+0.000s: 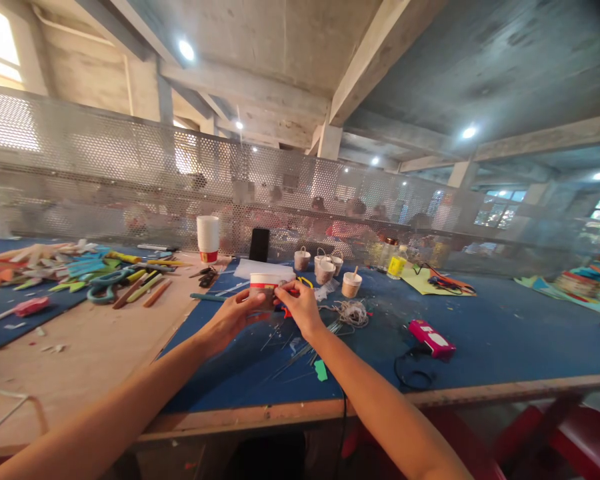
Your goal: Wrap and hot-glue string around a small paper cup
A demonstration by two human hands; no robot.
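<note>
Left hand [234, 315] clamped on paper cup [264, 287], held just above blue worktop [480, 333]. Right hand [300, 305] fingers pinched together at cup's right side. Small handled cups [325, 267] behind, twine bundle [353, 312] near right.

Table [505, 333]: blue-topped, wooden edge facing you
Past your fingertips: small paper cups [325, 267], a tangle of string [353, 312]
Right of your fingers: pink glue gun [431, 338] with black cord
Left of your fingers: stacked cups [208, 239], scissors [105, 283], coloured scraps [55, 263]
</note>
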